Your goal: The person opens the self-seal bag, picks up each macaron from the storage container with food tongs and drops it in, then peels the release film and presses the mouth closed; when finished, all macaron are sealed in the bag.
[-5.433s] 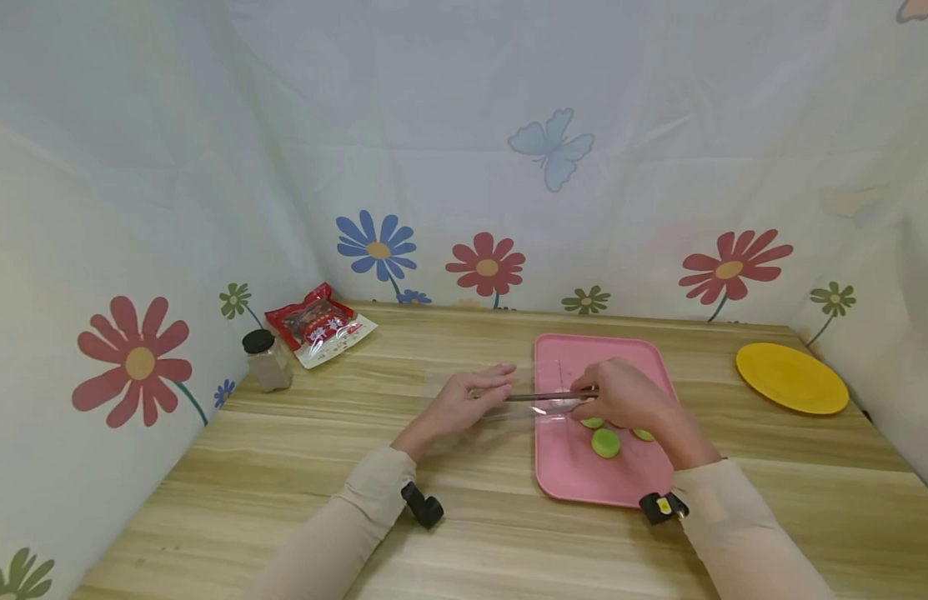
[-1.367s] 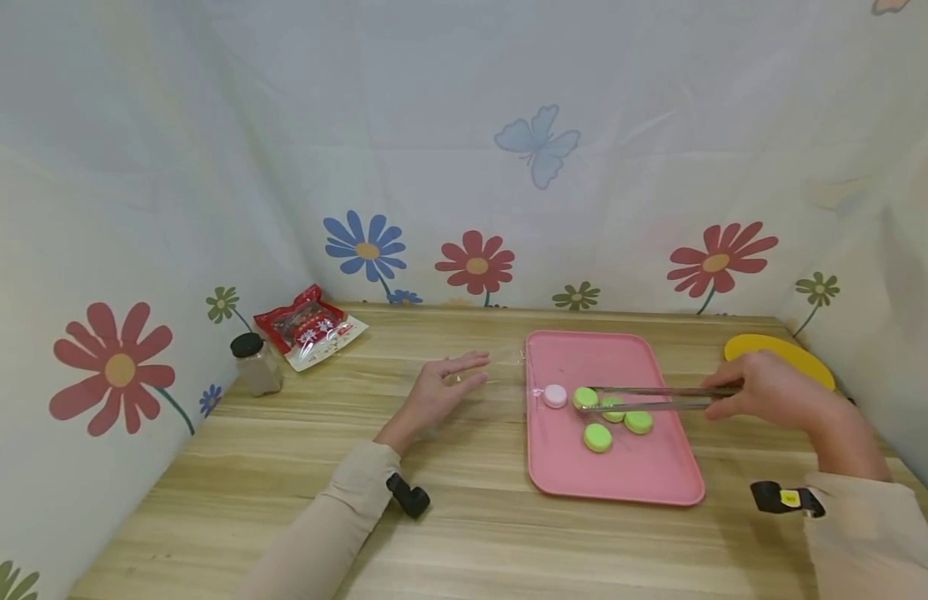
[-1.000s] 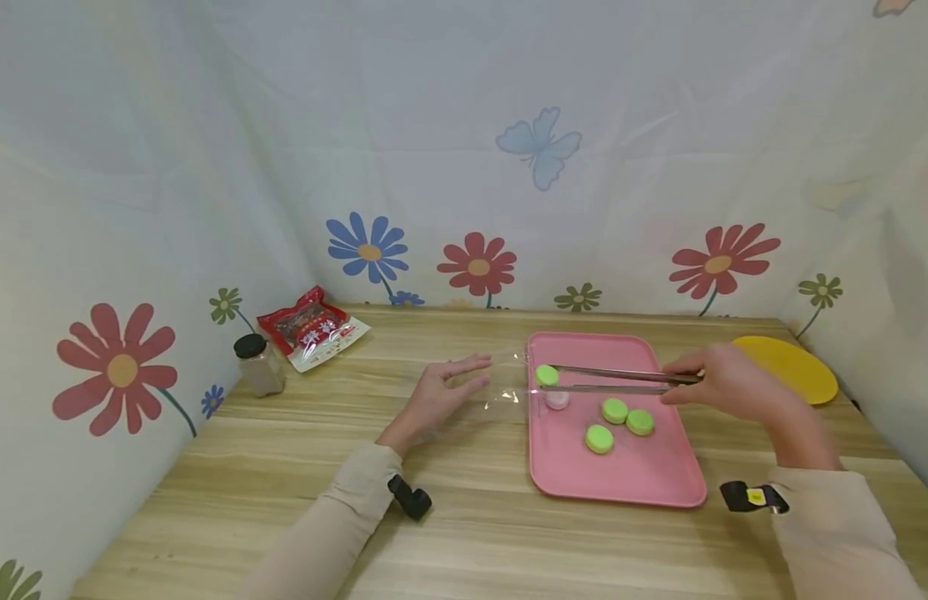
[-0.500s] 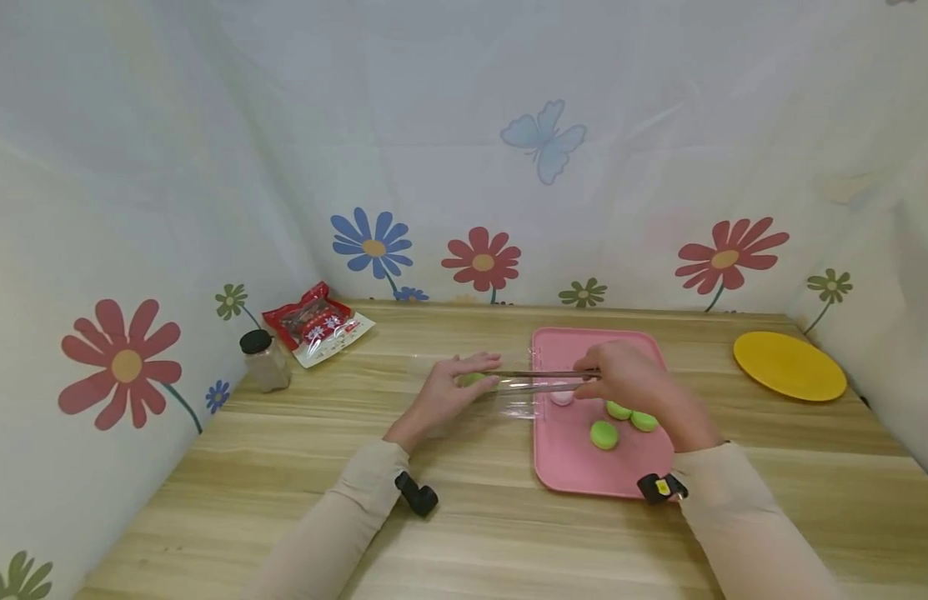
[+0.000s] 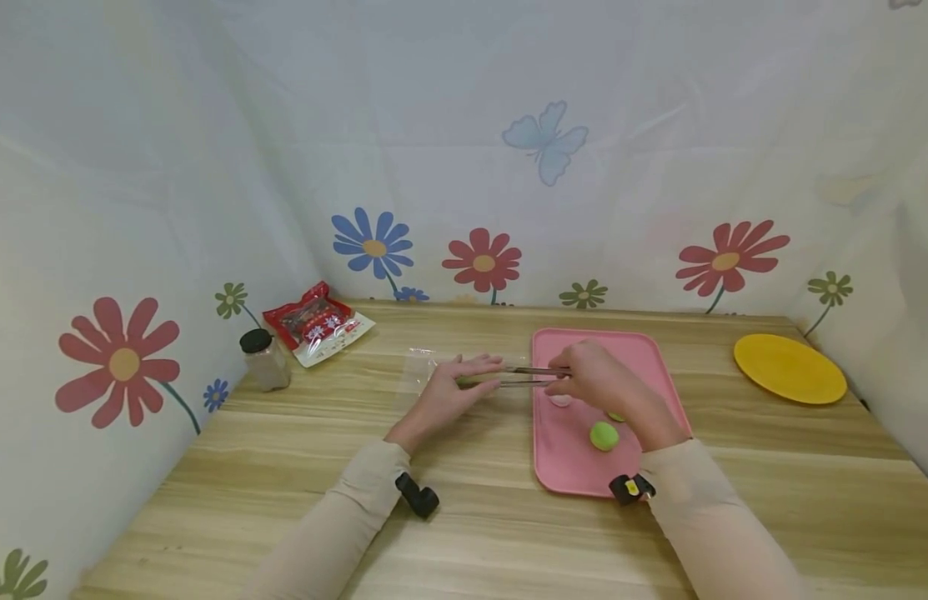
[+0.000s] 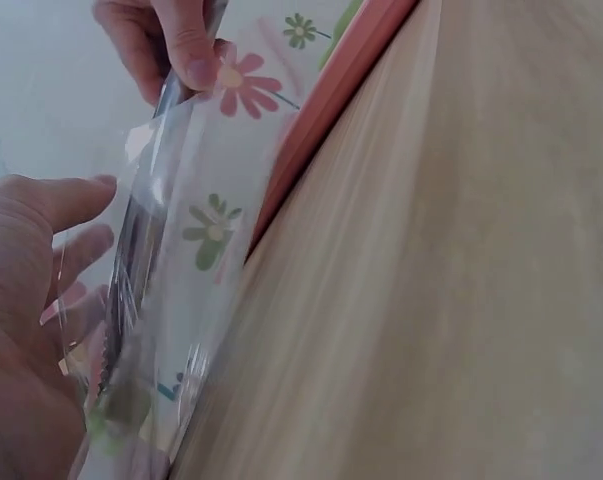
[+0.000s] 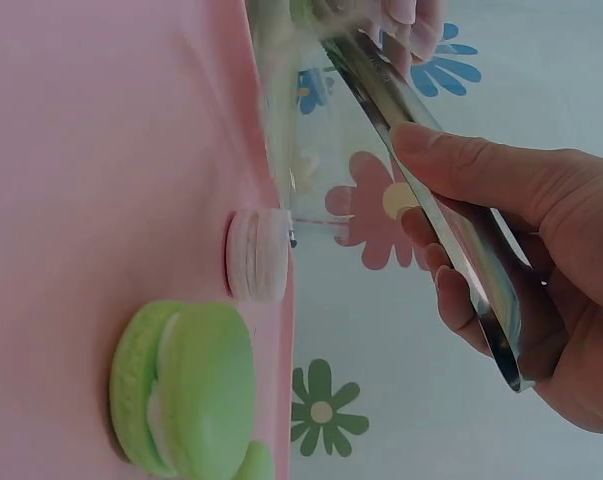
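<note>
My left hand [image 5: 447,396] holds a clear plastic bag [image 6: 186,200], its thumb and fingers curved around the film. My right hand [image 5: 594,377] grips metal tongs [image 7: 461,230], which reach leftward into the bag. At the tongs' tips, a green macaron [image 6: 111,425] shows blurred through the plastic; whether the tongs still pinch it is unclear. On the pink tray [image 5: 584,475] below my right hand lie a pale pink macaron [image 7: 258,255] and green macarons, one of them [image 5: 604,436] in plain sight. My right hand and forearm hide part of the tray.
A yellow plate [image 5: 790,368] stands at the right of the wooden table [image 5: 448,542]. At the back left are a red snack packet [image 5: 317,325] and a black-lidded jar [image 5: 266,360]. A flowered curtain [image 5: 433,125] encloses the back and sides.
The right hand carried a green macaron with the tongs from the tray leftward into the bag. Over the last half second it moved slightly further left. The left hand stayed nearly still.
</note>
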`<state>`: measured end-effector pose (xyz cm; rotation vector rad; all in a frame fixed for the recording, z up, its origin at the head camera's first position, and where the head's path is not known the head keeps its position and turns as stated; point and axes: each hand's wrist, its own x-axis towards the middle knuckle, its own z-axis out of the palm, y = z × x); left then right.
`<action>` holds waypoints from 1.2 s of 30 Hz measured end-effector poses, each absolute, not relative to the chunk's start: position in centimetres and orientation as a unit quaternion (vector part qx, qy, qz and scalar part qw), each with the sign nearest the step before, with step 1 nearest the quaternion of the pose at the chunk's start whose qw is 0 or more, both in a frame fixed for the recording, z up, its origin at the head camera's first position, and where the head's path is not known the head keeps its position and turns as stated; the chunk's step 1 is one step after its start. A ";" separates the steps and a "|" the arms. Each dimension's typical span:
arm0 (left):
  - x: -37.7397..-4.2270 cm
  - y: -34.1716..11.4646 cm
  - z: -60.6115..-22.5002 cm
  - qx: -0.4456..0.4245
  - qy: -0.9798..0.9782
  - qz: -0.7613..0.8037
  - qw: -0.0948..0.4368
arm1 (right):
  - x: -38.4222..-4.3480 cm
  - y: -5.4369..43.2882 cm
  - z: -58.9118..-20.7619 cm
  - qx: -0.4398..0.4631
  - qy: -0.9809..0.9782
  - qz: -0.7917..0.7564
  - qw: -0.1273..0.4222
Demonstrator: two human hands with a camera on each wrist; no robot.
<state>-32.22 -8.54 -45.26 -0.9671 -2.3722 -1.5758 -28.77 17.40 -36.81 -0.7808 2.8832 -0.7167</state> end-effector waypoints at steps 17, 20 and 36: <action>-32.1 -8.3 -45.5 -0.316 -0.772 -0.548 0.068 | -29.3 17.1 -38.0 -0.252 0.934 -0.253 0.018; -32.1 -8.2 -45.6 -0.320 -0.771 -0.548 0.064 | -29.3 17.1 -38.2 -0.265 0.928 -0.261 0.019; -31.7 -7.3 -45.7 -0.329 -0.751 -0.568 0.068 | -29.3 16.8 -38.6 -0.263 0.930 -0.258 0.002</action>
